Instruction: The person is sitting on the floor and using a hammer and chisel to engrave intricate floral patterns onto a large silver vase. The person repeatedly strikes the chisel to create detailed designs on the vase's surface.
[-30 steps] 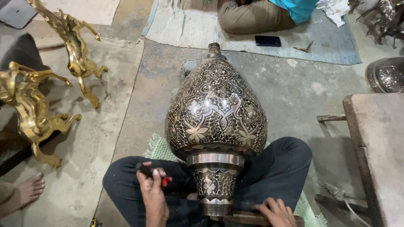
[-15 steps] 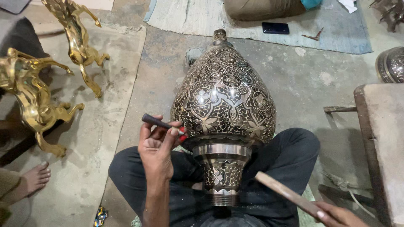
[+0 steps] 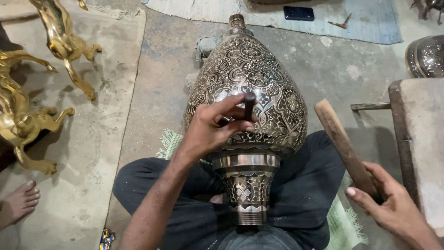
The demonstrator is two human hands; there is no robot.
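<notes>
- At the far left of my view I see a bare foot [image 3: 19, 202] of another person resting on the pale mat [image 3: 88, 139].
- On that mat stand two golden horse figures: one [image 3: 21, 122] at the left edge, the other [image 3: 62, 44] higher up, its legs pointing toward the concrete floor [image 3: 162, 69].
- My left hand [image 3: 210, 127] is closed around a short dark punch [image 3: 249, 105], thumb and fingers pinching it. The punch stands nearly upright, its lower end against the patterned wall of the vase.
- The big engraved metal vase [image 3: 259, 78] lies in the middle, tilted away from me. Its narrow top points toward the blue rug [image 3: 370, 23], and its flared foot [image 3: 246, 190] rests in my lap between my crossed legs in dark trousers [image 3: 305, 185].
- A green fringed cloth [image 3: 169, 141] shows beneath my legs.
- A dark phone [image 3: 299, 13] lies on the blue rug beyond the vase.
- My right hand [image 3: 393, 203] is wrapped around the lower end of a wooden mallet handle [image 3: 342, 143], which is raised and slants up-left, clear of the vase.
- The two hands are well apart, one on each side of the vase.
- At the right edge sit a worn wooden block [image 3: 421, 139] and, above it, a rounded engraved metal vessel [image 3: 425, 55].
</notes>
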